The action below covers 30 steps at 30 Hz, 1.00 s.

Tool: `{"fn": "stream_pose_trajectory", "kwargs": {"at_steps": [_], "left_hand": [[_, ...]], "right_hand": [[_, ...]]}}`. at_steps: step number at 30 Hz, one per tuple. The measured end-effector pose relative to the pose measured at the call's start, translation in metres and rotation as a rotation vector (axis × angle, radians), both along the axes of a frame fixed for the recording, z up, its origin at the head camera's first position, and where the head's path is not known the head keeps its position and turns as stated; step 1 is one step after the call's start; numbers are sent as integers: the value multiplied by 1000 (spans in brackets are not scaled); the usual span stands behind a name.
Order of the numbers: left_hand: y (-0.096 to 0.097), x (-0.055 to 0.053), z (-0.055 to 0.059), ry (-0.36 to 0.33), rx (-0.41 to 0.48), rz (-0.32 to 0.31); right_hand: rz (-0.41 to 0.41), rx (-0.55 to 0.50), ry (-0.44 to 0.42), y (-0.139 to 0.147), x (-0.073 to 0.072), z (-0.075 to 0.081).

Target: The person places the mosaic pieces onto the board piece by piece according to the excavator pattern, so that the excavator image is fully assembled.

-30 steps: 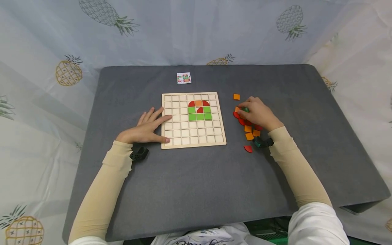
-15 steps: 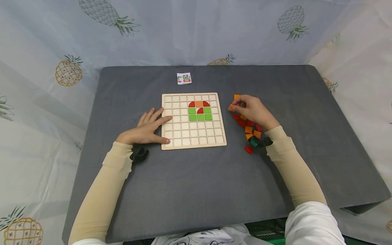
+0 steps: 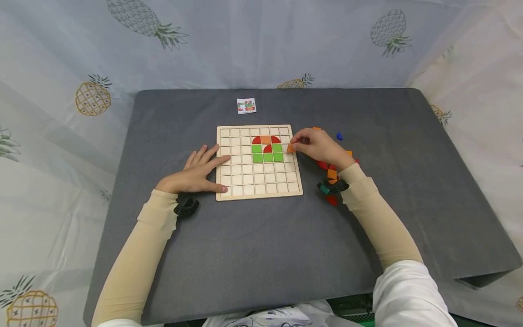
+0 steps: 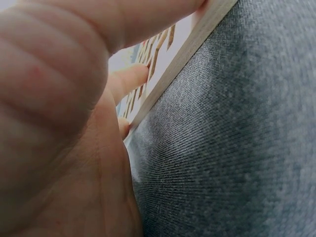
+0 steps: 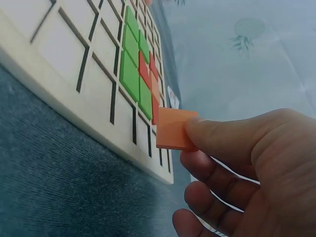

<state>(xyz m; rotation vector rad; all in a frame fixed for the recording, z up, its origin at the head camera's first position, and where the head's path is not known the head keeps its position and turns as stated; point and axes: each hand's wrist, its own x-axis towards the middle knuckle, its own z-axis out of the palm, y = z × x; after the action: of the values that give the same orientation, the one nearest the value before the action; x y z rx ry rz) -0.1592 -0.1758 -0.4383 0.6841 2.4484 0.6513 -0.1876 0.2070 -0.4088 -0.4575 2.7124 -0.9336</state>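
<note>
A wooden grid board (image 3: pixel 241 179) lies on the grey table, with green squares (image 3: pixel 267 157), red quarter-round pieces (image 3: pixel 275 139) and one orange square (image 3: pixel 265 139) set in its cells. My left hand (image 3: pixel 194 175) rests on the board's left edge, fingers spread and straight. Between thumb and fingertips my right hand (image 3: pixel 320 146) pinches an orange square tile (image 5: pixel 173 129), held over the board's right edge. In the right wrist view the tile's flat face shows beside the rim; its lower fingers are loosely curled.
Loose orange tiles (image 3: pixel 332 174) and red pieces (image 3: pixel 332 200) lie right of the board, partly hidden under the right hand and wrist. A small blue piece (image 3: pixel 339 136) lies behind them. A printed pattern card (image 3: pixel 246 106) sits beyond the board.
My right hand has picked an orange tile from the loose pieces and carried it left to the board's edge. A blue piece has come into view. The left hand has stayed still.
</note>
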Motion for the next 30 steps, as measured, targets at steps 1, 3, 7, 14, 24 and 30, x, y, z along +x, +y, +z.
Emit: {"fn": "stream_pose_trajectory", "kwargs": {"at_steps": [1, 3, 7, 14, 24, 30], "left_hand": [[0, 0, 0, 0, 0, -1], [0, 0, -1, 0, 0, -3], [1, 0, -1, -5, 4, -2], [0, 0, 0, -10, 5, 3], [0, 0, 1, -8, 7, 4], [0, 0, 1, -10, 0, 2]], "right_hand": [[-7, -1, -7, -1, -2, -1], [-19, -4, -23, -3, -5, -2], [-28, 3, -77, -5, -7, -5], [21, 30, -146, -5, -2, -6], [59, 42, -115, -7, -1, -10], [69, 67, -63, -11, 1, -11]]}}
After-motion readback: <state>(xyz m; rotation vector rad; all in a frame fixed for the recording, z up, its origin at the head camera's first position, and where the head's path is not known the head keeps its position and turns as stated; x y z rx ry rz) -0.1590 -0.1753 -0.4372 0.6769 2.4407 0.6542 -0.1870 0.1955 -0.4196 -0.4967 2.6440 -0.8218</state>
